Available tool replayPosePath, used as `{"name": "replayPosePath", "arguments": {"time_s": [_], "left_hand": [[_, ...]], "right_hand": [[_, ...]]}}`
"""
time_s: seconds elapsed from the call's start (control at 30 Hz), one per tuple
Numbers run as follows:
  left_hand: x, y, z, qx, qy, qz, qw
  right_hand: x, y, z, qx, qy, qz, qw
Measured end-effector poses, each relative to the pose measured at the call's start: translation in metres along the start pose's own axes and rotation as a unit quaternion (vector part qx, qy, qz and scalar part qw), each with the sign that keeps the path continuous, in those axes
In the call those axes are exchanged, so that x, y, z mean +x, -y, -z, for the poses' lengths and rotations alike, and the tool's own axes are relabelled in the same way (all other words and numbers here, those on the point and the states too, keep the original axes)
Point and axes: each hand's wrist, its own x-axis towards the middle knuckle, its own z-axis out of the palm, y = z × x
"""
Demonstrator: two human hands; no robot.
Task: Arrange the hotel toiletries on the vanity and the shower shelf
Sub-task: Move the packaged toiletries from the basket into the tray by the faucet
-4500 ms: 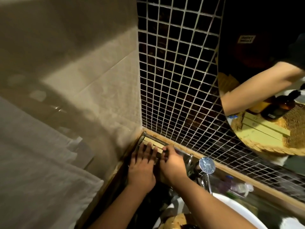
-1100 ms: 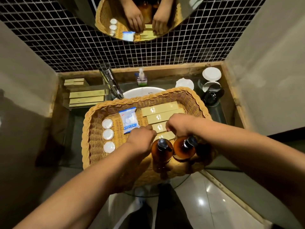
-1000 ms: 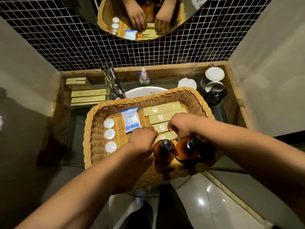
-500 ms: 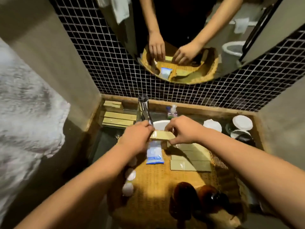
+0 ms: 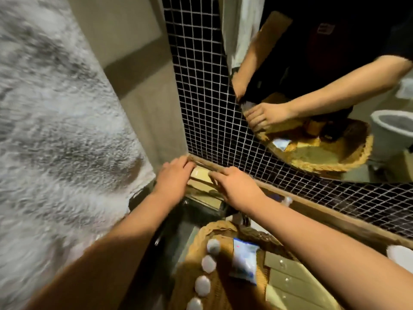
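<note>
My left hand point(image 5: 173, 176) and my right hand point(image 5: 237, 186) meet at the back left corner of the vanity. Between them they hold the two ends of a small tan box point(image 5: 199, 174), which lies on top of a stack of longer tan boxes point(image 5: 204, 194) against the tiled wall. The wicker basket point(image 5: 218, 226) sits lower down over the sink. It holds white round caps point(image 5: 209, 264) in a row, a blue and white sachet point(image 5: 243, 262) and more tan boxes point(image 5: 288, 278). My right forearm crosses above the basket.
A white towel point(image 5: 55, 130) hangs close on the left. The mirror point(image 5: 312, 86) on the dark mosaic wall reflects my arms and the basket. The faucet point(image 5: 241, 217) stands just under my right wrist. A white dish point(image 5: 400, 253) is at the right edge.
Both hands lifted a small tan box out of the basket and carried it left to the corner stack. The view swung left and closer with them.
</note>
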Motion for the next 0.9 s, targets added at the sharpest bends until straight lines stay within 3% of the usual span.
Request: {"name": "replayPosePath", "arguments": {"time_s": [0.13, 0.27, 0.33, 0.7, 0.9], "left_hand": [[-0.002, 0.018, -0.041, 0.019, -0.004, 0.012, 1.0], [-0.014, 0.026, -0.094, 0.033, 0.088, 0.026, 0.995], [-0.019, 0.028, -0.115, 0.035, 0.09, 0.018, 0.995], [-0.005, 0.035, -0.171, 0.014, 0.171, 0.016, 0.985], [0.001, 0.046, -0.181, 0.015, 0.163, 0.024, 0.986]], "right_hand": [[0.024, 0.004, -0.036, 0.026, 0.038, -0.055, 0.997], [0.034, 0.003, -0.069, 0.047, 0.082, -0.114, 0.989], [0.038, 0.002, -0.082, 0.041, 0.099, -0.128, 0.986], [0.065, 0.001, -0.126, 0.03, 0.138, -0.154, 0.978], [0.075, 0.007, -0.132, 0.03, 0.129, -0.138, 0.982]]}}
